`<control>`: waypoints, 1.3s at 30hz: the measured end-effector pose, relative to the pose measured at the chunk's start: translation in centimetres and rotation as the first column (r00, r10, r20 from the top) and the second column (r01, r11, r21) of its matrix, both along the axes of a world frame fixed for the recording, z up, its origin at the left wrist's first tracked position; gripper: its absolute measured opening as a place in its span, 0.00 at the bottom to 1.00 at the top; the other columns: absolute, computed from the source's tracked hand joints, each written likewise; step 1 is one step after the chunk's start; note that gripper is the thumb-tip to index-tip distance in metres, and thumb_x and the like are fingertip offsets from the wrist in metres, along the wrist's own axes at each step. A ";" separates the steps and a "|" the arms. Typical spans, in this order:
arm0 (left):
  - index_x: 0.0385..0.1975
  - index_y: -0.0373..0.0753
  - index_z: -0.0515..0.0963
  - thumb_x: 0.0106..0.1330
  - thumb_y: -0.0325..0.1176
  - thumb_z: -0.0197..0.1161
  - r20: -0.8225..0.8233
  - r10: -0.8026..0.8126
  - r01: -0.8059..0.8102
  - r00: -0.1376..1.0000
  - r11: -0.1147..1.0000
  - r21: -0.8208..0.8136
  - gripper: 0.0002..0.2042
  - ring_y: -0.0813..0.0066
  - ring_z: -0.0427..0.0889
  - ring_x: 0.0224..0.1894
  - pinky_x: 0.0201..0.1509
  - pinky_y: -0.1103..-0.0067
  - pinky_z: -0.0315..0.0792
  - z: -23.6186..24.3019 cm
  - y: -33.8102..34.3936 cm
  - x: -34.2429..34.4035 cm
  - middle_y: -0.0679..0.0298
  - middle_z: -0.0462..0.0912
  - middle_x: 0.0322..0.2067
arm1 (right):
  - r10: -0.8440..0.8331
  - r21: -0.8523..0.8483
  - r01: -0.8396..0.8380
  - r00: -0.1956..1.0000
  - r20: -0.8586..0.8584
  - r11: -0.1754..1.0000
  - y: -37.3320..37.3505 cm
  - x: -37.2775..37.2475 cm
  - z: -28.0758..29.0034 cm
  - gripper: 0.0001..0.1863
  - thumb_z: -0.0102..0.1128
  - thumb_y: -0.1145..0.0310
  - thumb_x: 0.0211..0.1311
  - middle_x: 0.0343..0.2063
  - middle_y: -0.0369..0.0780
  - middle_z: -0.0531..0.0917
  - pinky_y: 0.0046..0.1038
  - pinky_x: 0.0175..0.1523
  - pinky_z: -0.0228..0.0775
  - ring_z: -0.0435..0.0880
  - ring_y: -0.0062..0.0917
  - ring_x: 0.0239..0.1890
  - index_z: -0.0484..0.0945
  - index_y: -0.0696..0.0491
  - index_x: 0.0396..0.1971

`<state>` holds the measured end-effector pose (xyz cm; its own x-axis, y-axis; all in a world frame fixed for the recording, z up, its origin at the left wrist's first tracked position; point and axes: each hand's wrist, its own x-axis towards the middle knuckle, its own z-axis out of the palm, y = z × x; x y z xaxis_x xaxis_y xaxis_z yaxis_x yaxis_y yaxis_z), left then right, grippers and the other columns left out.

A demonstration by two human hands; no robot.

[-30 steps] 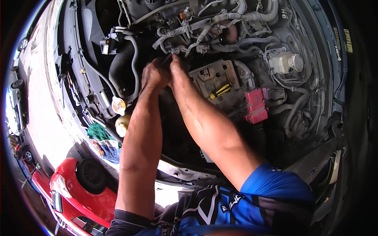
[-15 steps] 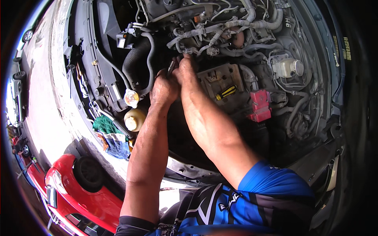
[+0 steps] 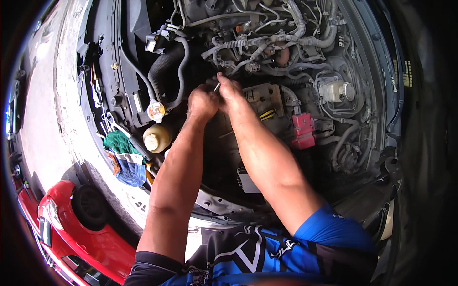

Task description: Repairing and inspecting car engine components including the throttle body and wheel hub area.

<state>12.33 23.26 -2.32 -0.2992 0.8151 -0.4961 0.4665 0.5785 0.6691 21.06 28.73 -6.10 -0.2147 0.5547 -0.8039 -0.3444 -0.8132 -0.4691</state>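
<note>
My left hand [image 3: 202, 101] is curled closed in the engine bay, knuckles up. Right against it is my right hand [image 3: 231, 91], its thumb pointing up and its other fingers folded out of sight. A short, slim metal piece [image 3: 217, 87] shows between the two hands; its kind and lower end are hidden. Just beyond the fingers lie wiring and grey corrugated conduit [image 3: 248, 43] on the engine. To the right of my right wrist, a yellow-and-black screwdriver [image 3: 267, 114] rests on the dirty metal battery tray [image 3: 255, 97], partly covered by my forearm.
A black coolant hose [image 3: 182, 71] and radiator cap [image 3: 156, 110] are left of my hands, with a cream reservoir [image 3: 156, 138] nearer. Wrenches [image 3: 121, 126] and rags [image 3: 126, 159] lie along the left edge. A red terminal cover [image 3: 303, 130] and brake fluid reservoir [image 3: 337, 90] stand right.
My hands have drawn slightly nearer and turned; the right thumb now points up. The metal piece, upright above my left hand before, now slants between both hands. The view has shifted a little.
</note>
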 end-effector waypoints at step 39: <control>0.45 0.36 0.78 0.60 0.45 0.63 0.548 0.716 -0.738 0.432 0.630 -0.242 0.20 0.66 0.80 0.40 0.44 0.70 0.73 -10.7 8.6 4.7 0.58 0.83 0.42 | -0.787 0.104 -0.870 -0.378 0.488 0.482 12.8 43.5 23.8 0.17 0.55 0.57 0.65 0.39 0.47 0.83 0.37 0.50 0.72 0.81 0.42 0.44 0.80 0.56 0.41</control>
<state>16.99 31.88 -13.03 -0.4731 0.4479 -0.7587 -0.5728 0.4979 0.6511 64.59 41.52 17.72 -0.1460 0.7462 0.6496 0.9864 0.0595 0.1534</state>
